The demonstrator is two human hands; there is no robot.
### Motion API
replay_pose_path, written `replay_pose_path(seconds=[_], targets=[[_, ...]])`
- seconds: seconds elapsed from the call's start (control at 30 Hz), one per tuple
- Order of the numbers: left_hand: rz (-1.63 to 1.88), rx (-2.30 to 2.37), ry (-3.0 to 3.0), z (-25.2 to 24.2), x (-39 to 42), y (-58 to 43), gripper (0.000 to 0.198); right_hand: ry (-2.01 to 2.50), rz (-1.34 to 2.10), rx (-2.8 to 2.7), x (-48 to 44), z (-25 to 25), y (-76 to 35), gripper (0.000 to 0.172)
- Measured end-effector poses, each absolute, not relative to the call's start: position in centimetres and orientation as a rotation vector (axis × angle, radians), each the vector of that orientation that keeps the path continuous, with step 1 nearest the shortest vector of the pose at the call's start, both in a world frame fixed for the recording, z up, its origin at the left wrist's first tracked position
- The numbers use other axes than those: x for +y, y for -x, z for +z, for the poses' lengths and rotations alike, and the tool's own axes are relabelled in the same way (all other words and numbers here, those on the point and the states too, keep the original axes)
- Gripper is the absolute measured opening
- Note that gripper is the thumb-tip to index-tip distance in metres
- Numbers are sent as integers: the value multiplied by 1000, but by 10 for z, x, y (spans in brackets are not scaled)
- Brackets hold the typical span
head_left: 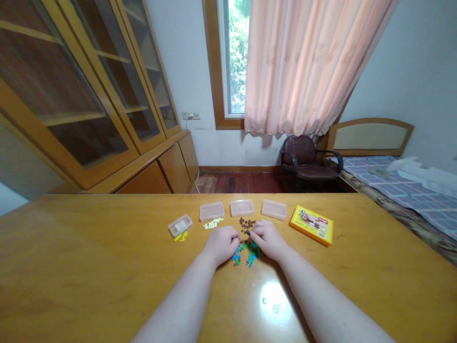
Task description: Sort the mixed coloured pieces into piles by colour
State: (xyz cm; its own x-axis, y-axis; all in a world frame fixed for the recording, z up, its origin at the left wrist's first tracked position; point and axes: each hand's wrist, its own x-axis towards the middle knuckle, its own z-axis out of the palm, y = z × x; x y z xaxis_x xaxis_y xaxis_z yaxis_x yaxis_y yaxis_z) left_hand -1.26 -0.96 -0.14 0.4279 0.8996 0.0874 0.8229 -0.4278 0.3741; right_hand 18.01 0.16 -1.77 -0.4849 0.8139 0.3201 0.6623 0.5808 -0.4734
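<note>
Small plastic building-block pieces lie in loose piles on the table around both hands. My left hand [223, 245] rests with curled fingers at the edge of some blue pieces [235, 257]; what its fingertips hold, if anything, is hidden. Across from it, my right hand [268, 240] is closed, and a small black piece [249, 233] shows at its thumb tip. Between and below the hands are mixed blue and green pieces [252, 256]. Brown pieces [246, 224] lie just beyond the fingers. Farther left sit cream pieces [213, 223] and a few yellow pieces [183, 237].
Beyond the piles stand clear plastic boxes: a left one [175, 229] with something white inside, then a second box [212, 212], a third [241, 208] and another [273, 209]. A yellow carton [312, 225] lies at right on the wooden table [107, 267].
</note>
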Motion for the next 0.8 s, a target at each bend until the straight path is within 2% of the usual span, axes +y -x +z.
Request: replay_pose_path(seconds=[0.17,0.37,0.53,0.8], targets=[[324,1492,-2418,-4,-9,12,27,1180,410,-2324,2,-20,-178,38],[407,1578,-2292,-9,-6,13,38,1364,344,-2189,3,-18,-179,34],[375,1540,-2344,-8,-6,13,31,1238,444,-2298,3,-19,-178,37],[400,1532,-2316,-10,-6,12,38,1335,430,-2220,4,-17,-178,34]])
